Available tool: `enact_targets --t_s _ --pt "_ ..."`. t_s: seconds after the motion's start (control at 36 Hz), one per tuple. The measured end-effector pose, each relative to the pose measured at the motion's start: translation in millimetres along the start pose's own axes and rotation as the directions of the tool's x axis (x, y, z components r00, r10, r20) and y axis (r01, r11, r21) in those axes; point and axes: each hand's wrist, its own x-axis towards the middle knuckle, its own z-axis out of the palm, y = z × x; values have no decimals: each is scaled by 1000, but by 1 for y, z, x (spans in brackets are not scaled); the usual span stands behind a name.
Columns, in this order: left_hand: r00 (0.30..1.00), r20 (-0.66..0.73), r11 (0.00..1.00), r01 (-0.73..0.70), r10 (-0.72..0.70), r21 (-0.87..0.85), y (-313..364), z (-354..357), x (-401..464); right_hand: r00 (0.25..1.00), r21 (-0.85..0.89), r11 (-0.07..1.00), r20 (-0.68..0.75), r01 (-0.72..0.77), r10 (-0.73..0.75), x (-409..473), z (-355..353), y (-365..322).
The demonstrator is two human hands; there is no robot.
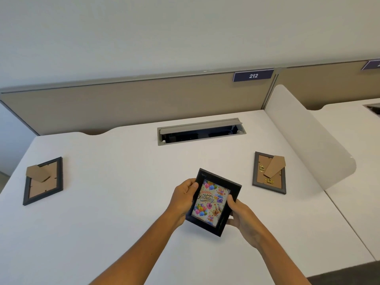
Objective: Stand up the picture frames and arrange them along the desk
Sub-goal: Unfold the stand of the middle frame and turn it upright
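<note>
A black picture frame (211,202) with a colourful "Happy Birthday" print faces me, lifted off the white desk (123,192) and tilted. My left hand (183,200) grips its left edge and my right hand (241,219) grips its right edge. A dark frame (44,182) lies face down at the far left with its cardboard stand sticking up. A grey frame (269,173) lies face down at the right, its cardboard stand folded out over the back.
An open cable hatch (200,132) sits in the desk near the back. A tan partition (133,103) with a "212" label (253,75) runs behind. A white divider panel (308,138) bounds the desk on the right, with a neighbouring desk beyond.
</note>
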Motion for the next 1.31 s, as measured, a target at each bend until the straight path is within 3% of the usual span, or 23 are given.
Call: enact_targets --t_s 0.25,0.58,1.03,1.19,1.31 --pt "1000 -7 999 -6 6 32 2 5 28 999 65 998 -53 2 2 20 1 -1" --pt "997 -80 999 -11 14 34 -1 6 47 993 1 1000 -117 -3 3 40 15 1" --pt "996 -88 999 6 -2 40 -10 3 50 994 44 999 -103 -20 25 45 19 16" --pt "995 -99 997 8 0 75 -18 2 49 995 -50 999 -103 -21 16 46 19 20" --pt "989 -144 992 36 -19 118 -27 -1 45 981 -232 973 -183 21 -65 44 21 28"
